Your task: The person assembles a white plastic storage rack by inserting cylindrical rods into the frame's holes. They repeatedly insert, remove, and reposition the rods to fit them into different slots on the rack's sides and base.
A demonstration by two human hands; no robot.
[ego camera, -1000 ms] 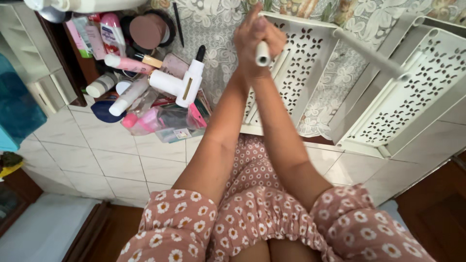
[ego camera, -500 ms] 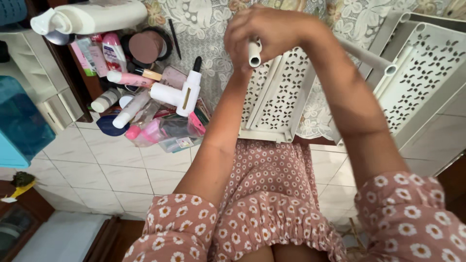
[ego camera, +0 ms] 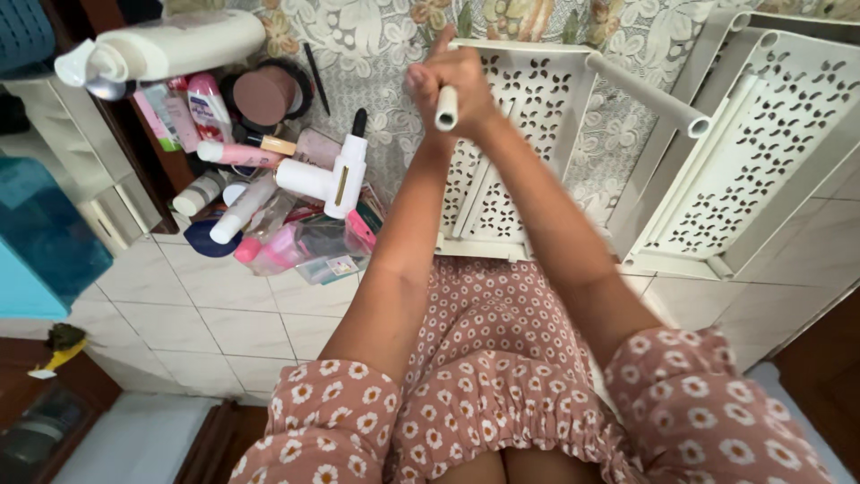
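Note:
My left hand (ego camera: 423, 82) and my right hand (ego camera: 472, 88) are clasped together around a short white plastic tube (ego camera: 446, 109), whose open end points toward me. They are held above a cream perforated shelf tray (ego camera: 528, 134) that lies on a floral lace cloth (ego camera: 376, 54). A longer white tube (ego camera: 647, 95) slants from that tray toward a second perforated tray (ego camera: 761, 143) on the right. My forearms reach up from pink flowered sleeves.
A heap of cosmetics lies at the left: a white massage gun (ego camera: 336, 175), a large white pump bottle (ego camera: 161, 45), a round compact (ego camera: 264, 94), pink tubes (ego camera: 235, 154). A blue bin (ego camera: 36, 233) and a white drawer unit (ego camera: 81, 134) stand far left on the tiled floor (ego camera: 224, 314).
My right arm has come down from over the tube, and both hands now clasp it side by side. The tube has shifted a little left.

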